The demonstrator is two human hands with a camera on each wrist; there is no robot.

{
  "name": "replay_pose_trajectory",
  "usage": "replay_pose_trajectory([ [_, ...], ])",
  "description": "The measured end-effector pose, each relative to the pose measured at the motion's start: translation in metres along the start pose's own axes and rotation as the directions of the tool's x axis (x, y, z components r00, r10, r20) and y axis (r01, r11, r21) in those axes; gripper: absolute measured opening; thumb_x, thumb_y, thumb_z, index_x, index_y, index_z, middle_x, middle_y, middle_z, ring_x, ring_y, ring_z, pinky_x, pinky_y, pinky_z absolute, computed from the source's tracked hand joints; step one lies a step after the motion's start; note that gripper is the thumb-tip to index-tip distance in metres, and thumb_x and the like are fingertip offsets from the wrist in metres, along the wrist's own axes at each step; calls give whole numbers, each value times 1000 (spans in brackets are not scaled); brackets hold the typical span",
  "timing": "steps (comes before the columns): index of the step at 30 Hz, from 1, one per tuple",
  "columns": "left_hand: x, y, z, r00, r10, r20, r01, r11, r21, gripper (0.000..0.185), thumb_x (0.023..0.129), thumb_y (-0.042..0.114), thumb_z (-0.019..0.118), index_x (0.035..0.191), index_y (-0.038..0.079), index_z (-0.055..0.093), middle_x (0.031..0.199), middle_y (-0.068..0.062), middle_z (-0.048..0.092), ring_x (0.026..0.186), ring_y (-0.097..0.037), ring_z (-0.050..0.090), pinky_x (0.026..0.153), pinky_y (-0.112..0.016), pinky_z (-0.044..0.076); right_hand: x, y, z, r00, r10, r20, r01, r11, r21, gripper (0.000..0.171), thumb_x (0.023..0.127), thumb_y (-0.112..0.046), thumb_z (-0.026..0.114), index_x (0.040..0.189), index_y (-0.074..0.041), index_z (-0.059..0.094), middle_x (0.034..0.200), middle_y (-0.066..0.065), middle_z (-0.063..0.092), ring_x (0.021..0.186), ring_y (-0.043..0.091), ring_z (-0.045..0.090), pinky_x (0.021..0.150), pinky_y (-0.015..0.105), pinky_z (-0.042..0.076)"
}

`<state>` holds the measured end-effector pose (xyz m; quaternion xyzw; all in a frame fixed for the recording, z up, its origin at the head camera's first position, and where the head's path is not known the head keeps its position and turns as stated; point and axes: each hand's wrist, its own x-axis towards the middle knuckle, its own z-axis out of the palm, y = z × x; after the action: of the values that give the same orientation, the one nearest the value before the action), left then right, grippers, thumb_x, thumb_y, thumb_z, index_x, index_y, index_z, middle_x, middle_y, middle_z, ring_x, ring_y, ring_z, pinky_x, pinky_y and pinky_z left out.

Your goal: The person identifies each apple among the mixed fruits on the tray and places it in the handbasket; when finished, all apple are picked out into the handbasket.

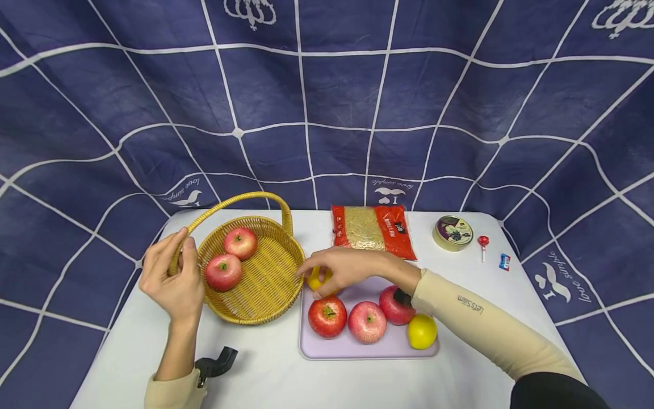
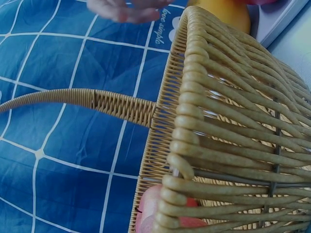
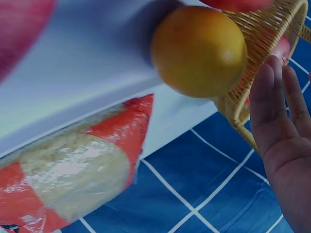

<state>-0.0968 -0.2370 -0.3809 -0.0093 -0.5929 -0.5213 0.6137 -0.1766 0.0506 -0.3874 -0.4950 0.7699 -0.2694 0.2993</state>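
My left hand grips the handle of a woven yellow basket near its left rim. Two red apples lie in the basket. My right hand reaches over a yellow fruit at the top-left corner of a lavender tray. In the right wrist view the fingers are straight and apart from the fruit. Three red apples and a lemon lie on the tray.
Behind the tray lies a red packet of noodles. At the back right are a round tin, a lollipop and a small wrapped sweet. A blue checked cloth hangs behind the white table.
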Motion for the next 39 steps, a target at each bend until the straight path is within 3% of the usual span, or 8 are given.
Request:
replay_pose_trajectory([
  [5, 0, 1, 0, 1000, -2, -6, 2, 1000, 9, 11, 81, -8, 72, 91, -10, 77, 87, -24, 70, 71, -7, 54, 59, -10, 38, -6, 3, 6, 1000, 16, 11, -16, 998, -58, 53, 89, -29, 77, 139, -27, 60, 121, 1, 64, 104, 20, 62, 93, 38, 54],
  [16, -1, 0, 0, 1000, -2, -10, 2, 1000, -10, 11, 81, -8, 73, 91, -11, 77, 87, -25, 70, 71, -8, 55, 59, -9, 38, -17, 2, 16, 998, 55, 43, -52, 997, -53, 53, 86, -33, 80, 136, -36, 61, 118, -13, 60, 105, 16, 58, 91, 31, 54],
  [23, 0, 1, 0, 1000, 1, -4, -1, 1000, 10, 11, 81, -8, 73, 91, -10, 77, 87, -24, 70, 71, -7, 54, 59, -10, 38, -23, 4, 21, 995, 60, 76, -49, 989, -143, 50, 86, -30, 79, 134, -33, 64, 127, -16, 64, 109, 14, 59, 98, 28, 48],
  [30, 0, -1, -2, 1000, 0, 13, 0, 1000, 6, 11, 83, -7, 73, 92, -11, 76, 88, -21, 70, 71, -7, 55, 60, -8, 39, -25, 10, 29, 994, 69, 85, -53, 981, -186, 52, 85, -38, 80, 134, -36, 64, 128, -24, 62, 110, 9, 58, 100, 31, 47],
  [39, -1, -4, -2, 1000, 4, 15, -4, 1000, 4, 12, 82, -7, 73, 93, -11, 77, 89, -22, 70, 71, -7, 54, 60, -9, 39, -20, 12, 36, 988, 109, 113, -84, 974, -209, 56, 82, -38, 83, 134, -39, 63, 120, -26, 61, 106, 5, 55, 100, 31, 46],
])
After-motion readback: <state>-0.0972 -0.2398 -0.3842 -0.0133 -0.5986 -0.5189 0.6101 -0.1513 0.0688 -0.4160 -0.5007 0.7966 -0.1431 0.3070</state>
